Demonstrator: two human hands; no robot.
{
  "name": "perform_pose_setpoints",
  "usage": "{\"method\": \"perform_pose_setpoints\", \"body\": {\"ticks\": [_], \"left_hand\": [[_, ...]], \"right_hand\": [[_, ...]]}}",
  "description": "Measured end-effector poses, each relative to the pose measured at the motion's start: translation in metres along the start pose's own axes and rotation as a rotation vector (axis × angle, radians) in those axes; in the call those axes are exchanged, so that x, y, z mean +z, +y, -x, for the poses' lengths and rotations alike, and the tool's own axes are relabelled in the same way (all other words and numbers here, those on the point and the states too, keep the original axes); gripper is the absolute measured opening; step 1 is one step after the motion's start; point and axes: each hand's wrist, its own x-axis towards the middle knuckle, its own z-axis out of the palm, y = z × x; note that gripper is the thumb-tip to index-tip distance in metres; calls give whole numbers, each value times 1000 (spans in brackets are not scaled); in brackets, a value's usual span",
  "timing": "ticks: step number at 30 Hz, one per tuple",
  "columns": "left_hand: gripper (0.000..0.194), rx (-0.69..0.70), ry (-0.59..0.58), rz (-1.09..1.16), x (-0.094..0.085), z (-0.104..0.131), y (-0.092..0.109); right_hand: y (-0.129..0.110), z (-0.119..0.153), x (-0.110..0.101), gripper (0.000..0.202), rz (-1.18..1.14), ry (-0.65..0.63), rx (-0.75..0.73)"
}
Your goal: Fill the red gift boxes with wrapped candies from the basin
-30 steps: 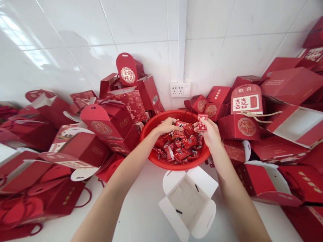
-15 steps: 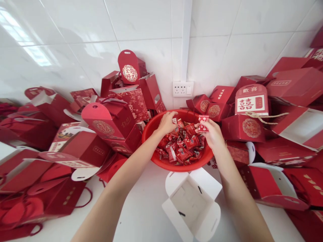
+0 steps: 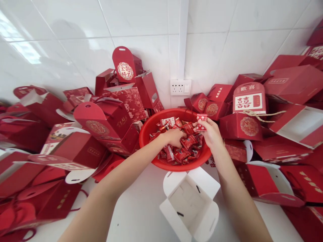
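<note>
My right hand (image 3: 212,132) pinches a small red candy packet with white dots (image 3: 202,122) above the right rim of a red plastic basket (image 3: 145,134). Inside the basket lie many red wrapped candies (image 3: 182,155). My left hand (image 3: 174,137) reaches down among them, its fingers curled; its fingertips are partly hidden, and whatever they grip is unclear. Behind that hand a white-and-red packet (image 3: 168,121) rests on the pile. In front of the basket stands an open white-lined box (image 3: 189,201), flaps spread, with two black marks inside.
Red gift boxes crowd the left side (image 3: 83,151) and the right side (image 3: 242,129), some tipped over or stacked. Behind them rises a white tiled wall with a power socket (image 3: 180,87). All stands on a white tabletop (image 3: 136,208).
My left hand has moved from the back left of the basket toward its middle, down into the candies. My right hand still holds the dotted packet. The view has shifted slightly.
</note>
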Motion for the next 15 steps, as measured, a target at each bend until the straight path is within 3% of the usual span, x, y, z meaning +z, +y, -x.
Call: {"method": "perform_pose_setpoints", "body": {"ticks": [7,11,15], "left_hand": [[35,-80,-49,52,1,-3,8],[30,-134,13,157,8,-9,12],[17,-114,94,249,-4,-8,9]], "right_hand": [[-3,1,1,22,24,8,1],[-2,2,2,24,42,23,-18],[-2,3,5,27,81,65,-62]]}}
